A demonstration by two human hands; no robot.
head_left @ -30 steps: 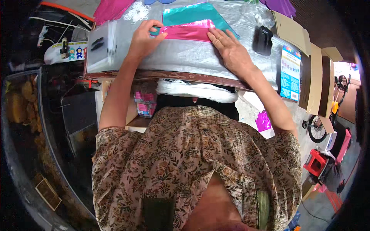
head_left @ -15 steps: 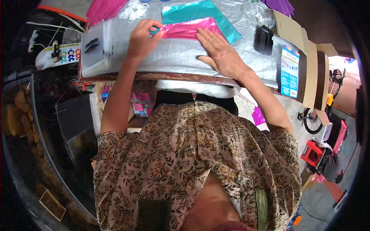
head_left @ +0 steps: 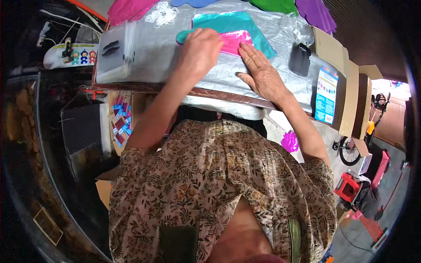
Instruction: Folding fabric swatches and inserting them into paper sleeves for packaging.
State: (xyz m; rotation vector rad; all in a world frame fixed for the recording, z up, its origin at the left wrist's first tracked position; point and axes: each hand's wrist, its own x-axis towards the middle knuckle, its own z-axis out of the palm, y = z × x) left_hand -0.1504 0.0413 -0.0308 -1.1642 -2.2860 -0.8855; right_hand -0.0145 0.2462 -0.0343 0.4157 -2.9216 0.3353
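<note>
A shiny foil piece, teal (head_left: 254,31) and folded over to its pink side (head_left: 234,40), lies on the table; it looks like a flat foil balloon. My left hand (head_left: 199,51) is over the pink part's left end, its fingers curled in. It is slightly blurred, and whatever its fingertips hold is hidden. A rounded teal end (head_left: 181,37) sticks out left of that hand. My right hand (head_left: 262,75) rests flat on the foil's near right edge, fingers stretched and thumb apart, holding nothing.
Clear plastic (head_left: 149,65) covers the table. White string (head_left: 161,15) and pink (head_left: 127,9), green (head_left: 276,4) and purple (head_left: 316,15) foil pieces lie at the back. A black object (head_left: 300,59), a blue package (head_left: 325,94) and cardboard flaps (head_left: 335,52) stand right.
My left hand has left the teal end it pinched and moved right over the pink foil, its fingers curling. My right hand stays flat on the foil. The whole view has shifted slightly.
</note>
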